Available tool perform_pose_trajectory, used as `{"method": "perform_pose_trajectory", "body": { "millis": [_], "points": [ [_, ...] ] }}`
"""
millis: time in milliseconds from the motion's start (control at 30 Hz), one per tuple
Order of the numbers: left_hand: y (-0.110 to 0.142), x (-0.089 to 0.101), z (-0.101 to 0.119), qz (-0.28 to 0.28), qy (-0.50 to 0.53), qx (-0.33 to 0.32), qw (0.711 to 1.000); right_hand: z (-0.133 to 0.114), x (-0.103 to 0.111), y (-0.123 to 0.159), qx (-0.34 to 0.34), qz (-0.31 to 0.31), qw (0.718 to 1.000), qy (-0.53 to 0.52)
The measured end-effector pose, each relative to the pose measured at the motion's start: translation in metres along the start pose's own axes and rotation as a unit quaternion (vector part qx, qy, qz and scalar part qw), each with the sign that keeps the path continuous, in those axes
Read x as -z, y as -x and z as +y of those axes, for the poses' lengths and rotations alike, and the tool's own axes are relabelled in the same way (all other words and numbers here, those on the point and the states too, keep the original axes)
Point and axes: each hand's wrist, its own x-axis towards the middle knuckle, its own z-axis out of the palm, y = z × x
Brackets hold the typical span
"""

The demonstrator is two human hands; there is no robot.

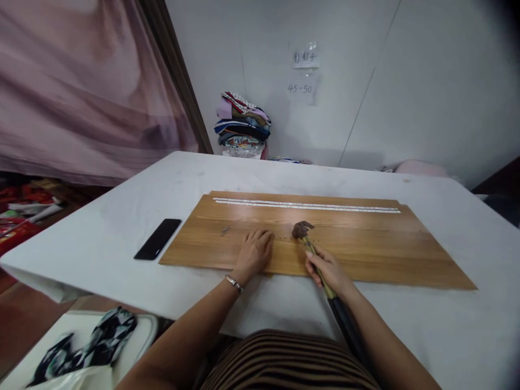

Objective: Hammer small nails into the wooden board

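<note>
My right hand (328, 266) is wrapped round the yellowish shaft of a claw hammer (333, 297), well above its black grip. The rusty hammer head is over the middle of a wood-grain board (374, 246). My left hand (257, 250) rests on the board left of the hammer, fingers curled down and close together; whatever they may hold is hidden. Small dots, apparently nail heads, run in a row between my left hand and the hammer head and a little beyond. Several loose nails (225, 231) lie on the board's left part.
Two white measuring strips (306, 206) lie along the board's far edge. A black phone (158, 239) is left of the board on the white-covered table (105, 227). Folded clothes (244, 127) are stacked by the wall. Patterned cloth (109, 336) lies on a pale seat at lower left.
</note>
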Motion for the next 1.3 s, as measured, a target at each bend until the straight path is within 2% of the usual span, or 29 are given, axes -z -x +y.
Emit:
{"method": "perform_pose_trajectory", "body": {
  "millis": [733, 1300],
  "points": [
    [-0.0012, 0.0073, 0.0070, -0.020, 0.001, 0.008, 1.000, 0.0008, 0.0018, -0.0016, 0.002, -0.004, 1.000, -0.001],
    [-0.0008, 0.0075, 0.0069, -0.014, -0.009, 0.001, 1.000, 0.0015, -0.0004, -0.0023, 0.018, -0.004, 1.000, -0.004]
  ]
}}
